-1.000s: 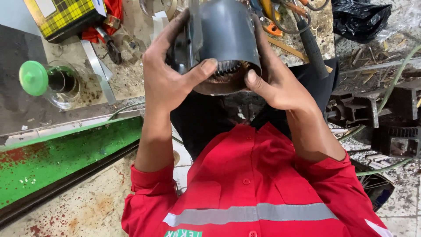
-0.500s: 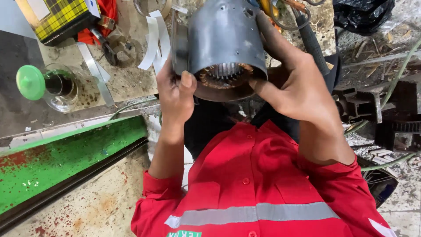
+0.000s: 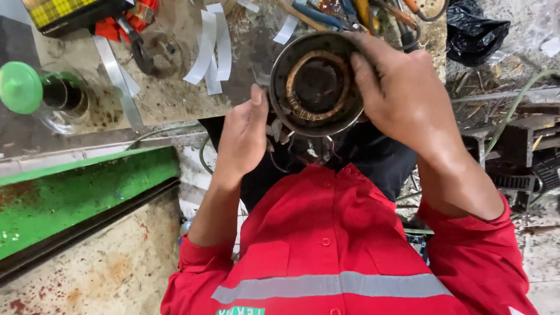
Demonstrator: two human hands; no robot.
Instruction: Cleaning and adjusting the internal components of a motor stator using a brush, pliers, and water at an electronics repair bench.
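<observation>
The right hand (image 3: 402, 99) is curled wide over the far and right side of a round grey metal motor housing (image 3: 315, 84), fingers wrapped on its rim and thumb laid along the edge. The left hand (image 3: 245, 137) lies against the housing's lower left side, fingers half bent beneath it, thumb pointing up at the rim; how firmly it grips cannot be told. The housing hangs between both hands, above the lap, its open end turned up at the camera. Inside sits one ring of coppery brown wire windings (image 3: 315, 87), rough and dull, around a dark hollow core.

Below the hands are the red work shirt's two sleeves and one grey reflective band (image 3: 326, 286) across the chest. Beyond the left hand, several white paper strips (image 3: 213, 46) lie on a stained, dusty bench top (image 3: 169, 93). Farther left stands one clear glass jar with a round green plastic lid (image 3: 23, 87). Nearer, left of the forearm, runs a green painted metal beam (image 3: 76, 195), speckled with rust. Past the right hand lies one crumpled black plastic bag (image 3: 472, 29).
</observation>
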